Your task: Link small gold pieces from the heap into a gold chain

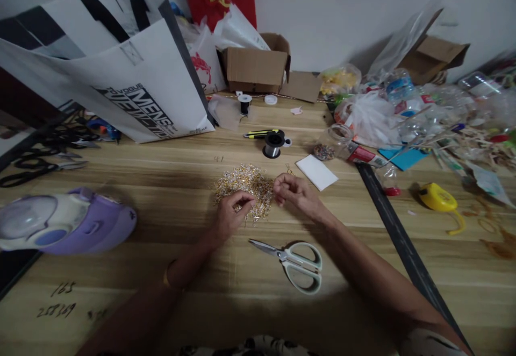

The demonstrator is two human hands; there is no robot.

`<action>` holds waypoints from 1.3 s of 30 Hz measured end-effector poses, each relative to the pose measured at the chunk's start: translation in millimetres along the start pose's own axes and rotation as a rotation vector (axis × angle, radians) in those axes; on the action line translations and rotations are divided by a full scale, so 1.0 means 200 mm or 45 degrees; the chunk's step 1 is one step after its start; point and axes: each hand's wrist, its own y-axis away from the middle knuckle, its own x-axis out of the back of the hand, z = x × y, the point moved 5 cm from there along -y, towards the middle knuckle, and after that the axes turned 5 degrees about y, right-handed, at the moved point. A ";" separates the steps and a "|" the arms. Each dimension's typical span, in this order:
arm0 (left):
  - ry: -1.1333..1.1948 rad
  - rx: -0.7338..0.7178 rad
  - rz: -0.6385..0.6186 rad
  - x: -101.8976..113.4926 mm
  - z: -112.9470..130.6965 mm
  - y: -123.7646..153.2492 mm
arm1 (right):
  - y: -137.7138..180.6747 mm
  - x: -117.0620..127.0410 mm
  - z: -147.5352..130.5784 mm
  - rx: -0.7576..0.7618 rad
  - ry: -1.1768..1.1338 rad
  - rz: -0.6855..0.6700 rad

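A pile of small gold and silver wire pieces (245, 176), too fine to name for sure, lies loose on the wooden table. My left hand (231, 216) rests at its near side, thumb and forefinger pinched together over the pieces. At the right edge of the pile is my right hand (298, 194), its fingers also closed in a pinch. Whatever either hand pinches is too small to make out. Below the hands lie scissors (296, 262) with pale handles, blades pointing left. A few gold bits (289, 169) sit apart from the pile, just beyond my right hand.
Behind the pile stand a wire spool (273, 145), a yellow-black cutter knife (262, 133) and a white pad (316, 172). A jar of beads (325, 150) leans right, near bagged bottles. A purple appliance (88, 221) and black-handled scissors (36, 165) are left; a yellow tape measure (437, 197) is right.
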 end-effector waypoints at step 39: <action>-0.463 -0.331 -0.326 -0.01 0.01 -0.02 | 0.01 -0.09 0.19 -0.070 0.104 -0.387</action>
